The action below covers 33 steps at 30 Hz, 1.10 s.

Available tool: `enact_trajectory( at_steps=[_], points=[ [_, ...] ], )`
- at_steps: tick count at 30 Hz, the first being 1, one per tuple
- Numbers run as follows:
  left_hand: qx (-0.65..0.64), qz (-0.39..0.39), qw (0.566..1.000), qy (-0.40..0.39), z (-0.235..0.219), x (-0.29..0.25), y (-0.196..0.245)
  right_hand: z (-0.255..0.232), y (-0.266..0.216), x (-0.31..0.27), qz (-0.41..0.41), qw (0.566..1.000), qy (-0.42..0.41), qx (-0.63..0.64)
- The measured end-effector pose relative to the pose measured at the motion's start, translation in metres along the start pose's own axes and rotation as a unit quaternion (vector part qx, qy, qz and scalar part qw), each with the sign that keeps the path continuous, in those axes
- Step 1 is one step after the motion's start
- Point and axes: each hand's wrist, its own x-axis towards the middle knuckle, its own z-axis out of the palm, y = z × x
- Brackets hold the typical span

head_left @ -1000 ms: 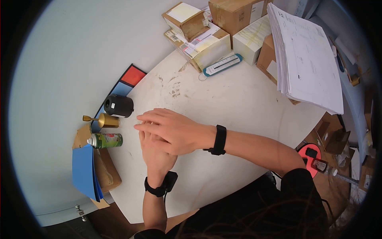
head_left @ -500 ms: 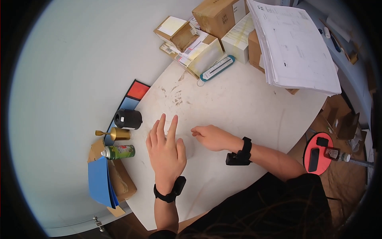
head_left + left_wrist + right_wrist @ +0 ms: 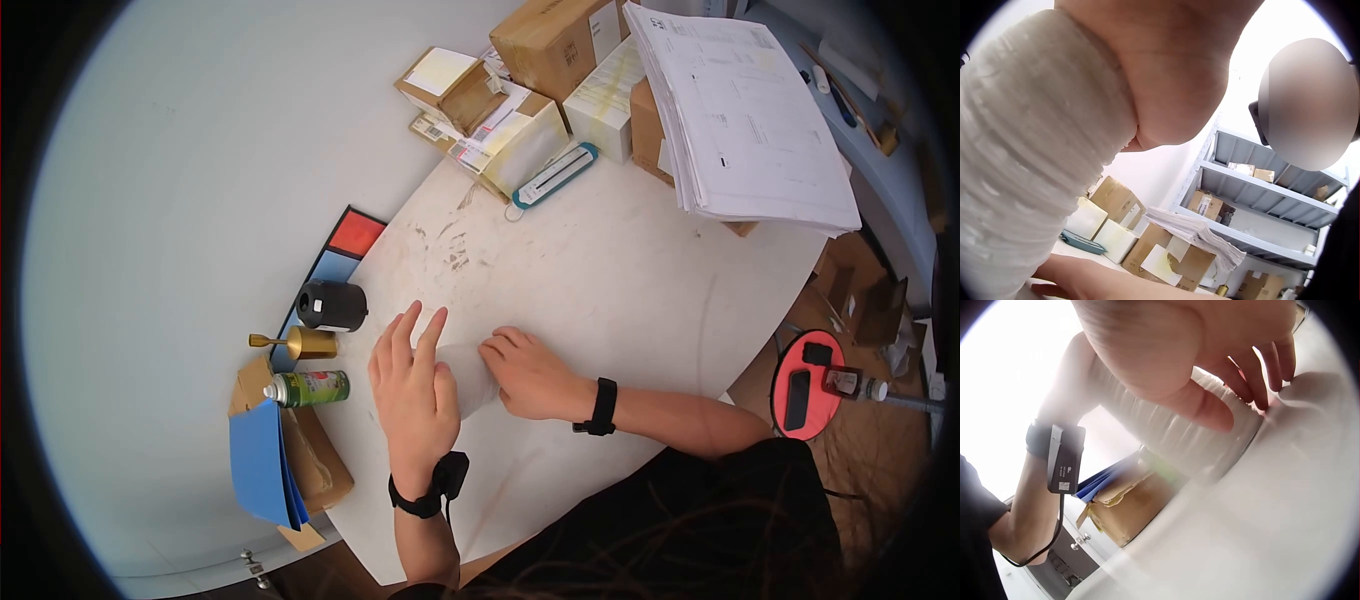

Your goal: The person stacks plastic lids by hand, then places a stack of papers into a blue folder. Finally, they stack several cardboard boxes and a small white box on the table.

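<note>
A whitish, ribbed cylinder, like a roll of plastic (image 3: 468,378) (image 3: 1035,150) (image 3: 1172,437), stands on the table between the two hands. Over its top lies my left hand (image 3: 412,405) (image 3: 1166,75), fingers extended and spread, the heel of the palm touching the upper end in the left wrist view. My right hand (image 3: 535,375) (image 3: 1210,350) holds the cylinder low down near the tabletop, the thumb along one side and the fingers bent round the other. The cylinder's top is mostly hidden under the left hand in the head view.
On the left stand a black cylinder (image 3: 335,306), a brass-coloured container (image 3: 313,343), a green spray can (image 3: 316,388) and blue folders (image 3: 262,465). Cartons (image 3: 550,50), a teal spring scale (image 3: 555,175) and a stack of papers (image 3: 750,120) occupy the back.
From lying stacked together, my hands have separated. The left now rests over the cylinder; the right has moved in from the right and taken hold of its lower side.
</note>
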Motion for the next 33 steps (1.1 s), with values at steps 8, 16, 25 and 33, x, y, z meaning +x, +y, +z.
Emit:
enact_trajectory(
  at_steps=[8, 16, 25, 33],
  points=[
    [-0.021, -0.021, 1.000, 0.003, -0.013, -0.025, -0.015, 0.021, -0.014, 0.005, 0.098, 0.985, -0.008, 0.141],
    [-0.169, -0.039, 0.975, 0.142, -0.017, -0.094, -0.063, 0.024, -0.046, 0.010, 0.267, 0.868, 0.051, 0.416],
    [-0.347, -0.123, 0.870, 0.328, 0.031, -0.187, -0.089, 0.027, -0.041, 0.038, 0.308, 0.812, -0.165, 0.467],
    [-0.498, -0.322, 0.663, 0.457, 0.071, -0.215, -0.085, 0.034, -0.056, 0.037, 0.240, 0.864, -0.154, 0.414]
  ],
)
